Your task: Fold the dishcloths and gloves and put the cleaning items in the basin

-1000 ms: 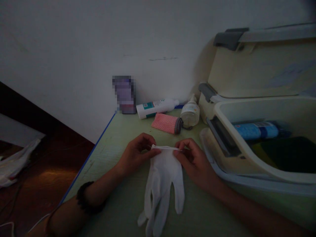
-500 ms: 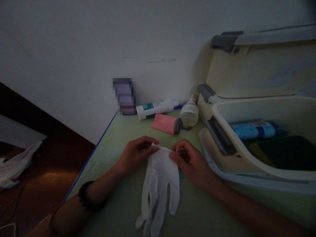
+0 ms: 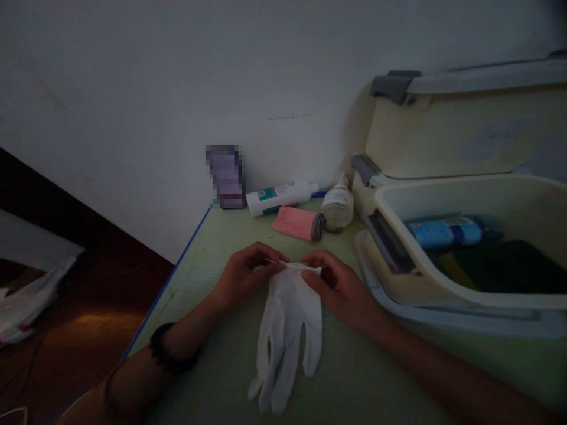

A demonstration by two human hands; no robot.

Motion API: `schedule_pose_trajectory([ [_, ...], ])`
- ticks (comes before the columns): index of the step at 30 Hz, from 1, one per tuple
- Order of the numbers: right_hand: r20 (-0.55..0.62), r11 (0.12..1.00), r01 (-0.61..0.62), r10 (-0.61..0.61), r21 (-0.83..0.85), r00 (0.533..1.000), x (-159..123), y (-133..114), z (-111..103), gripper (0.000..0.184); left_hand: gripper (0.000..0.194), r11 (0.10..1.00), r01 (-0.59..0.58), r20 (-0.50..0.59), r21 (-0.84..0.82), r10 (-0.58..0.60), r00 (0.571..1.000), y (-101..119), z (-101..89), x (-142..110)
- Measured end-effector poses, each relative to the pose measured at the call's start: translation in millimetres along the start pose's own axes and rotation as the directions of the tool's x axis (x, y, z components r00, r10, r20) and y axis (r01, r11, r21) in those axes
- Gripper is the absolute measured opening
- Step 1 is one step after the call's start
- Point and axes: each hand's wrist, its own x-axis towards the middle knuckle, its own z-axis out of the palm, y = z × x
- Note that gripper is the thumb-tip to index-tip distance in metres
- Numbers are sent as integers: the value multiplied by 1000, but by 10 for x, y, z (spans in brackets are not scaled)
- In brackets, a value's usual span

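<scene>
A white glove (image 3: pixel 290 324) hangs cuff-up between my hands, its fingers spread down toward me over the table. My left hand (image 3: pixel 248 271) pinches the left side of the cuff between thumb and fingers. On the right side of the same cuff, my right hand (image 3: pixel 336 286) is closed, thumb in front and fingers behind. Just past the cuff lies a pink cloth (image 3: pixel 295 223) with a black-and-white checked end.
A white bottle (image 3: pixel 283 198) lies by the wall, beside a clear pump bottle (image 3: pixel 337 208) and a blurred-out phone (image 3: pixel 228 177). At right stands a cream bin (image 3: pixel 443 189), lid raised, holding a blue bottle (image 3: pixel 447 232). The pale green table (image 3: pixel 199 248) has a blue edge.
My right hand's fingers have shifted slightly left along the cuff, and the cuff edge is drawn straighter. The glove stays between both hands. The view has tilted a little.
</scene>
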Motion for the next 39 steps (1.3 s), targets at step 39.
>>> schedule_pose_trajectory([
  [39, 49, 993, 49, -44, -110, 998, -4, -20, -3, 11, 5, 873, -235, 187, 427, 170, 968, 66, -40, -19],
])
